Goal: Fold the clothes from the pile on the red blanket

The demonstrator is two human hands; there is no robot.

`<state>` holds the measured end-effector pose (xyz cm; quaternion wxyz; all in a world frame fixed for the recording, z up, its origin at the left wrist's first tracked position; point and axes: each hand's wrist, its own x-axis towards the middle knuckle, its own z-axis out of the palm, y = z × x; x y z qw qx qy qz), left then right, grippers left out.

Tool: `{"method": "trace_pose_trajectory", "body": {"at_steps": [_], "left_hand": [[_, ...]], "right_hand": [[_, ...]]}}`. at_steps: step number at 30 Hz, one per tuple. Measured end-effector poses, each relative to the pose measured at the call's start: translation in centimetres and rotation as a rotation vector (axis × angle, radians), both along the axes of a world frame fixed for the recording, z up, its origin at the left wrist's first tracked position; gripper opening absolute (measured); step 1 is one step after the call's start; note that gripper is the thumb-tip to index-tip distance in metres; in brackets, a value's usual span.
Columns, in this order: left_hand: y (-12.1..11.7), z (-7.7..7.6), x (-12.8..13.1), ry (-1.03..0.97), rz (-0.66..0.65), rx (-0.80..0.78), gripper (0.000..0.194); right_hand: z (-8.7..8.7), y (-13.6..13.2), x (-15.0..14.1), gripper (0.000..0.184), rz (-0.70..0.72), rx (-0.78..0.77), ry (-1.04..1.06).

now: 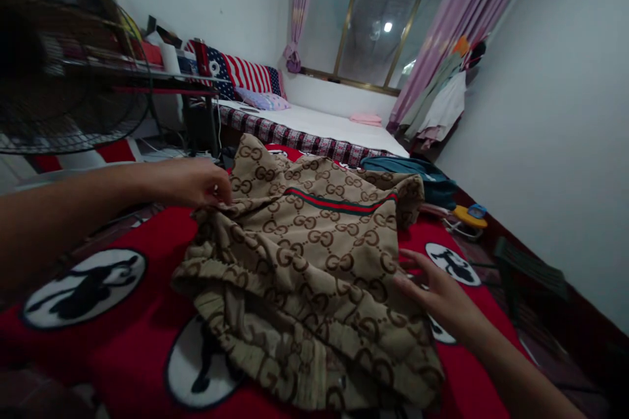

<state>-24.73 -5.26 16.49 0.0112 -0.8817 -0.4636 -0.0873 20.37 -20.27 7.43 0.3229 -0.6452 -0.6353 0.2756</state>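
Patterned beige garment (pixel 314 262), printed with brown interlocking letters and crossed by a green-and-red stripe, lies crumpled in the middle of a red blanket (pixel 132 340) that carries white discs with black figures. Nearest the camera, its lower folds bunch up and show a paler inner side.

At its right edge the right hand (pixel 437 294) lies flat and low, fingers (pixel 410 262) spread loose and holding nothing, the tips touching or just beside the cloth. On the other side, a little farther off, the left hand (pixel 196 182) pinches the garment's upper left edge, fingers closed on a fold of the fabric and lifting it slightly.

Beyond the garment a teal bag (pixel 417 173) rests near the blanket's far right corner, with a small yellow object (pixel 469 216) just beside it. A dark fan (pixel 63 72) stands at the far left in front of a cluttered shelf (pixel 162 72). Farther back is a bed (pixel 319 124) with a white sheet, a striped pillow (pixel 250 75) and a pink folded cloth (pixel 366 119). Clothes (pixel 442 105) hang by the right wall, and pink curtains (pixel 466 6) frame the window (pixel 378 33) at the very back.
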Motion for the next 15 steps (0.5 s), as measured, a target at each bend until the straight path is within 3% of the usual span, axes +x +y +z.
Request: {"method": "trace_pose_trajectory", "body": {"at_steps": [3,6,10,13,15], "left_hand": [[-0.1,-0.3,1.9,-0.080,-0.240,-0.112,0.026],[0.8,-1.6,4.5,-0.122,-0.304,-0.014,0.029],[2.4,-5.0,7.9,0.074,-0.248,0.120,0.042],[2.8,-7.6,9.3,0.233,-0.100,0.079,0.071],[2.8,-8.6,9.8,0.276,-0.026,0.014,0.073]], "right_hand": [[0.3,2.2,-0.1,0.051,-0.102,0.433,-0.351],[0.4,5.1,-0.5,0.050,-0.049,0.632,-0.662],[0.3,8.9,-0.8,0.065,0.007,0.495,-1.049],[-0.4,10.4,-0.2,0.049,0.032,0.315,-1.171],[-0.7,10.6,0.3,0.037,0.062,0.235,-1.166]]}}
